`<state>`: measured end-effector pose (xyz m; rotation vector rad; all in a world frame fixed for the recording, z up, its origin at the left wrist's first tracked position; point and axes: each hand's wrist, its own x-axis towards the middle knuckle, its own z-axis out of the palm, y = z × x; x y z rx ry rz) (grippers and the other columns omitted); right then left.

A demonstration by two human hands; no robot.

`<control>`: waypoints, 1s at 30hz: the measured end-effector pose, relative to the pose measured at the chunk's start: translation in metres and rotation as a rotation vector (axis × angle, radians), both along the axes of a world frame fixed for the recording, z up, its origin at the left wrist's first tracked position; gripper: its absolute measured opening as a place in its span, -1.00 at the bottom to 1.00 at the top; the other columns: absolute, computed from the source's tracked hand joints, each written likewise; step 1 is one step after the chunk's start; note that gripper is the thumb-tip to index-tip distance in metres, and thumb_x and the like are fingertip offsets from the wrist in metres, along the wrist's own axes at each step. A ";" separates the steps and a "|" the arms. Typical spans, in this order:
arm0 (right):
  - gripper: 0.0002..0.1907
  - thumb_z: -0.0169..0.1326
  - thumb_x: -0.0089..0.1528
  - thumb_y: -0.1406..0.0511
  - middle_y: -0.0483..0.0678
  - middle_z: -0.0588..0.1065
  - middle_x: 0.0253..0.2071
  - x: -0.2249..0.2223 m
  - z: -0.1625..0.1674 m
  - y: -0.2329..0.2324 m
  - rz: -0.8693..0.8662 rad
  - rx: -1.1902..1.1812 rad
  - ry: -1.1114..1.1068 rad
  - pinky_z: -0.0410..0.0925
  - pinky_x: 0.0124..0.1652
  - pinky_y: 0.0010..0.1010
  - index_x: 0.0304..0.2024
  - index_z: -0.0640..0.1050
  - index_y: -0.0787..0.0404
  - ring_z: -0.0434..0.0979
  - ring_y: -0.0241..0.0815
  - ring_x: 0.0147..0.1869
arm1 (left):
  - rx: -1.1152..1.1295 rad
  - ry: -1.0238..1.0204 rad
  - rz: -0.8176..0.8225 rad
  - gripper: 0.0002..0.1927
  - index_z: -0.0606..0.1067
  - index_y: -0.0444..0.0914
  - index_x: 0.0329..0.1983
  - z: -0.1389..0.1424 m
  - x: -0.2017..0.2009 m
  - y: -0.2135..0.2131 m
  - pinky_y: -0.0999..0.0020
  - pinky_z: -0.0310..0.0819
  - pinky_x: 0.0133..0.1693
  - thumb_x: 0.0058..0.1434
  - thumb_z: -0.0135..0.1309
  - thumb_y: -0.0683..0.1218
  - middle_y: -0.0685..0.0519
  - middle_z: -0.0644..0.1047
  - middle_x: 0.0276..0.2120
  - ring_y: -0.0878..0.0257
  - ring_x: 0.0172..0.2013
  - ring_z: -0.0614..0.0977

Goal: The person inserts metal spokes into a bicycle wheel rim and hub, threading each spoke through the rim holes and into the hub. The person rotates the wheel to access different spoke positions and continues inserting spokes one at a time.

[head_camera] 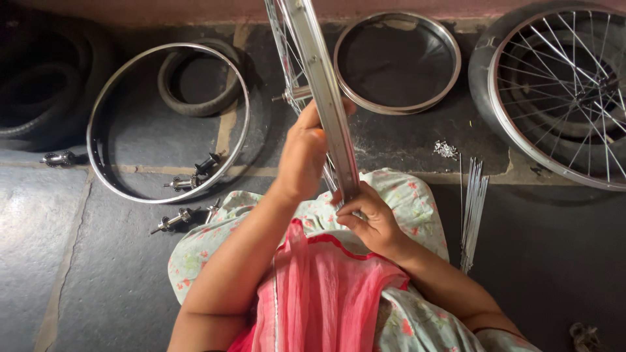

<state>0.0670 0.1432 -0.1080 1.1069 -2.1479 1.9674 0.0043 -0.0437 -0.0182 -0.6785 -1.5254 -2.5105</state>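
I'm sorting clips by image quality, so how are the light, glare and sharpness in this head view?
Head view: soft, even daylight with weak shadows; the upper left corner by the black tyres falls dark. Bright glare runs along the upright wheel rim held by the left hand and right hand. The hands and the spoke bundle look sharp; straight edges bow slightly toward the frame borders.

Wheel (323, 91) upright at centre, between left hand (303, 156) and right hand (372, 218). Bare rim (104, 98) on floor left, hubs (189, 182) inside it. Spokes (473, 208) right. Spoked wheel (561, 98) far right.
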 end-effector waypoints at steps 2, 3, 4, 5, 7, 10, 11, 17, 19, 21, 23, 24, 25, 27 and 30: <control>-0.89 0.22 0.30 0.32 -0.05 0.47 -0.05 -0.002 0.002 0.002 0.076 0.028 -0.112 0.44 0.00 -0.39 -0.18 0.54 0.18 0.55 -0.21 0.01 | 0.039 -0.060 -0.189 -0.48 0.42 -0.43 0.34 -0.002 0.000 -0.022 0.31 0.30 0.27 0.44 -0.04 0.00 -0.05 0.51 0.13 0.26 0.11 0.47; -0.88 0.22 0.30 0.32 -0.04 0.46 -0.03 -0.003 0.002 0.001 0.101 0.029 -0.077 0.43 0.02 -0.38 -0.17 0.54 0.18 0.53 -0.19 0.03 | -0.035 -0.031 -0.180 -0.52 0.44 -0.41 0.31 -0.004 -0.004 -0.029 0.31 0.33 0.26 0.45 -0.03 -0.02 -0.04 0.53 0.13 0.26 0.13 0.49; -0.88 0.23 0.30 0.32 -0.04 0.45 -0.01 -0.004 0.002 0.001 0.126 0.029 -0.039 0.42 0.04 -0.37 -0.16 0.54 0.17 0.51 -0.18 0.05 | -0.111 -0.001 -0.171 -0.57 0.46 -0.39 0.27 -0.006 -0.010 -0.034 0.31 0.36 0.25 0.46 -0.01 -0.04 -0.02 0.54 0.13 0.27 0.14 0.51; -0.87 0.23 0.29 0.31 -0.03 0.45 0.01 -0.006 0.002 0.000 0.149 0.029 0.000 0.41 0.06 -0.36 -0.15 0.54 0.17 0.50 -0.16 0.07 | -0.187 0.032 -0.163 -0.62 0.48 -0.37 0.24 -0.008 -0.017 -0.037 0.31 0.39 0.23 0.46 0.00 -0.06 -0.01 0.56 0.13 0.27 0.15 0.53; -0.86 0.23 0.29 0.31 -0.03 0.45 0.02 -0.006 0.001 -0.003 0.145 0.034 0.012 0.40 0.08 -0.34 -0.14 0.55 0.17 0.49 -0.14 0.10 | -0.211 0.010 -0.138 -0.74 0.57 -0.37 0.07 -0.016 -0.028 -0.040 0.31 0.49 0.11 0.44 0.06 -0.11 -0.01 0.62 0.01 0.27 0.03 0.59; -0.87 0.22 0.30 0.31 -0.03 0.44 0.04 -0.006 -0.001 -0.002 0.162 0.029 -0.003 0.39 0.09 -0.33 -0.14 0.54 0.17 0.48 -0.14 0.11 | -0.222 -0.012 -0.067 -0.84 0.62 -0.35 -0.06 -0.030 -0.039 -0.041 0.35 0.56 -0.05 0.38 0.15 -0.18 0.01 0.65 -0.13 0.29 -0.11 0.64; -0.87 0.22 0.30 0.31 -0.03 0.43 0.05 -0.006 -0.002 -0.001 0.172 0.023 -0.013 0.39 0.09 -0.33 -0.14 0.54 0.17 0.47 -0.14 0.11 | -0.222 -0.016 -0.038 -0.87 0.63 -0.35 -0.09 -0.034 -0.042 -0.041 0.36 0.57 -0.09 0.35 0.17 -0.20 0.02 0.65 -0.17 0.29 -0.15 0.65; -0.89 0.21 0.31 0.31 -0.03 0.43 0.05 -0.007 -0.004 0.001 0.175 0.036 -0.012 0.38 0.11 -0.32 -0.15 0.54 0.16 0.47 -0.13 0.12 | -0.131 -0.035 -0.098 -0.85 0.63 -0.36 -0.15 -0.051 -0.054 -0.040 0.41 0.50 -0.17 0.39 0.17 -0.15 0.09 0.60 -0.27 0.37 -0.25 0.59; -0.88 0.22 0.31 0.31 -0.04 0.44 0.05 -0.006 -0.004 0.003 0.185 0.043 -0.026 0.40 0.08 -0.34 -0.16 0.53 0.16 0.50 -0.16 0.08 | -0.067 -0.066 -0.179 -0.83 0.62 -0.35 -0.17 -0.052 -0.052 -0.038 0.41 0.50 -0.18 0.39 0.18 -0.12 0.07 0.61 -0.29 0.36 -0.27 0.60; -0.87 0.23 0.30 0.31 -0.04 0.45 0.04 -0.003 -0.005 0.009 0.186 0.049 -0.019 0.41 0.07 -0.35 -0.17 0.53 0.18 0.51 -0.17 0.07 | -0.017 -0.084 -0.245 -0.81 0.62 -0.35 -0.17 -0.051 -0.047 -0.036 0.41 0.50 -0.18 0.38 0.18 -0.09 0.05 0.63 -0.28 0.35 -0.27 0.61; -0.87 0.24 0.29 0.32 -0.03 0.46 0.03 0.002 -0.006 0.016 0.177 0.052 0.008 0.42 0.07 -0.35 -0.17 0.54 0.19 0.52 -0.16 0.09 | 0.015 -0.094 -0.299 -0.78 0.61 -0.34 -0.15 -0.049 -0.040 -0.032 0.42 0.51 -0.17 0.35 0.17 -0.06 0.04 0.64 -0.26 0.34 -0.26 0.62; -0.87 0.24 0.28 0.33 -0.03 0.46 0.03 0.004 -0.008 0.019 0.174 0.036 -0.013 0.42 0.07 -0.35 -0.18 0.55 0.20 0.52 -0.17 0.08 | 0.012 -0.088 -0.297 -0.78 0.61 -0.34 -0.15 -0.048 -0.037 -0.031 0.40 0.52 -0.16 0.35 0.18 -0.06 0.03 0.64 -0.25 0.32 -0.25 0.63; -0.88 0.24 0.28 0.34 -0.03 0.46 0.04 0.007 -0.009 0.021 0.172 0.021 -0.039 0.41 0.06 -0.36 -0.19 0.55 0.20 0.51 -0.18 0.07 | 0.011 -0.086 -0.295 -0.79 0.61 -0.35 -0.15 -0.048 -0.033 -0.030 0.39 0.54 -0.15 0.35 0.19 -0.07 0.03 0.64 -0.25 0.31 -0.25 0.64; -0.89 0.24 0.28 0.35 -0.02 0.44 0.05 0.011 -0.013 0.021 0.171 -0.030 -0.150 0.41 0.05 -0.36 -0.20 0.55 0.20 0.50 -0.20 0.03 | 0.021 -0.110 -0.267 -0.79 0.60 -0.35 -0.15 -0.048 -0.028 -0.028 0.37 0.56 -0.14 0.34 0.21 -0.08 0.02 0.65 -0.24 0.29 -0.24 0.66; -0.90 0.23 0.29 0.35 -0.03 0.42 0.08 0.009 -0.012 0.017 0.169 -0.065 -0.280 0.42 0.03 -0.37 -0.20 0.55 0.20 0.50 -0.22 -0.01 | 0.063 -0.146 -0.219 -0.81 0.60 -0.35 -0.13 -0.047 -0.029 -0.028 0.35 0.57 -0.12 0.31 0.24 -0.11 0.02 0.64 -0.25 0.28 -0.23 0.66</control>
